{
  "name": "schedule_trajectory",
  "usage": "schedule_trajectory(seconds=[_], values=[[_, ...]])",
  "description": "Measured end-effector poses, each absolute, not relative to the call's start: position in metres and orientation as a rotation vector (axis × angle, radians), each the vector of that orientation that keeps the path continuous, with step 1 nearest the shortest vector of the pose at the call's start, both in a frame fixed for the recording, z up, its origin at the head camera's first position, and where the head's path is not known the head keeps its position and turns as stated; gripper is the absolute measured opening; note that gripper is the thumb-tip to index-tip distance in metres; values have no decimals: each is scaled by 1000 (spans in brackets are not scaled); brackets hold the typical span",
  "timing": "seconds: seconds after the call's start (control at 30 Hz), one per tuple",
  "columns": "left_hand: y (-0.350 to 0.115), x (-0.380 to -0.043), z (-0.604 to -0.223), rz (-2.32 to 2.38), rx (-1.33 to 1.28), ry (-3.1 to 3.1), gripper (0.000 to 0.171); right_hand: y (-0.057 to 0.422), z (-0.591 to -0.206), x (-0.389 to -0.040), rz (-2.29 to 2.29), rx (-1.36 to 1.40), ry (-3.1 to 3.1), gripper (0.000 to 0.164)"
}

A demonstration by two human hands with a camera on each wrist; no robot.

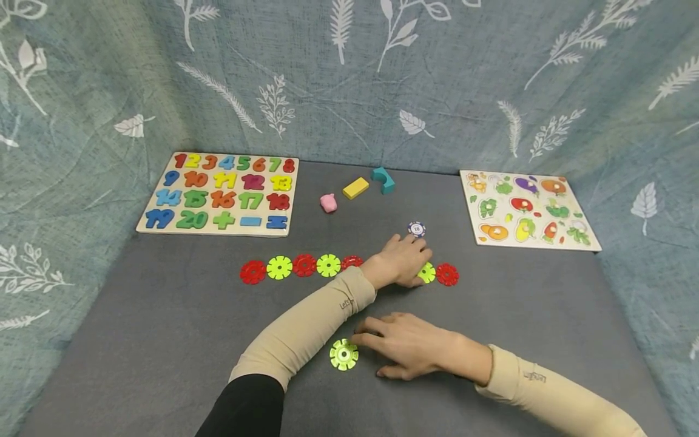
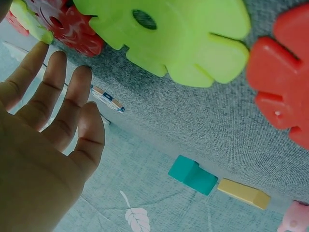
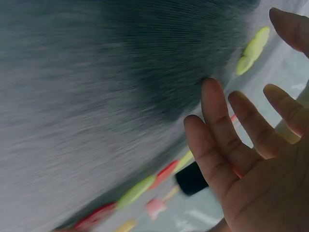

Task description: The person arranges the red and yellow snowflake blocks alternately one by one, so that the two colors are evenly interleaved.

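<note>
A row of flower-shaped plastic discs in alternating red and yellow-green runs across the grey table; its left end is a red disc [image 1: 253, 272] and its right end another red disc [image 1: 447, 274]. My left hand [image 1: 401, 261] lies over the row's right part and hides some of it. Its fingers are loosely extended, one fingertip at the edge of a yellow-green disc [image 1: 428, 273]. Nearer to me, my right hand [image 1: 406, 346] has its fingers spread and grips nothing. Its fingers reach the edge of a separate yellow-green disc [image 1: 344, 354]; contact is unclear.
Behind the row are a poker chip [image 1: 417, 229], a pink pig-like toy [image 1: 328, 203], a yellow block [image 1: 356, 188] and a teal arch block [image 1: 384, 180]. A number puzzle board [image 1: 218, 231] stands left, a vegetable puzzle board [image 1: 508, 224] right. A patterned curtain [image 1: 327, 91] encloses the table.
</note>
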State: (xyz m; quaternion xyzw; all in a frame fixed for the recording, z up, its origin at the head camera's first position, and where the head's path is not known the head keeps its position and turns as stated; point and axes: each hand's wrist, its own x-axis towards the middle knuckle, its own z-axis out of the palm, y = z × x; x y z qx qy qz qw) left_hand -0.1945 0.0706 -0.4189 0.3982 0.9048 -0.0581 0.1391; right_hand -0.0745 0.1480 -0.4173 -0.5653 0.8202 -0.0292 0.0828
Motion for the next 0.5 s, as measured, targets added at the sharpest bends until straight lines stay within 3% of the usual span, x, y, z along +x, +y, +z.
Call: schedule_trajectory(seconds=[0.2, 0.5], values=[[70, -195, -418, -174, 1146, 2619, 56, 115, -417, -71, 81, -1852, 2393, 68], [71, -192, -416, -189, 1138, 2620, 64, 100, -417, -69, 133, -1904, 2351, 47]])
